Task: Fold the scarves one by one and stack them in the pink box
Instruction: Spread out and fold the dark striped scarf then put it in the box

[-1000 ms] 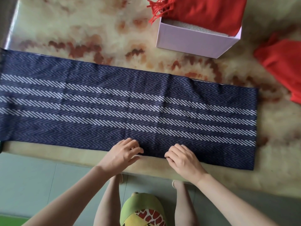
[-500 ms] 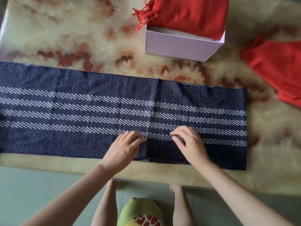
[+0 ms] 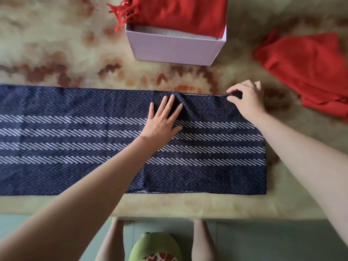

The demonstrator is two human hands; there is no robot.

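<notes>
A long navy scarf (image 3: 75,144) with white herringbone stripes lies flat across the table, running off the left edge of view. My left hand (image 3: 162,119) presses on it with straight fingers near its far edge, where the cloth puckers. My right hand (image 3: 246,98) pinches the far right corner of the scarf. The pink box (image 3: 175,48) stands beyond the scarf, with a folded red fringed scarf (image 3: 180,12) lying over a pale one inside.
Another red scarf (image 3: 308,70) lies crumpled at the right of the marbled table (image 3: 56,53). The table's near edge runs just below the navy scarf; my legs and a green garment show beneath it.
Both hands have moved from the scarf's near edge up to its far edge. The left now lies flat on the cloth and the right has taken the far right corner.
</notes>
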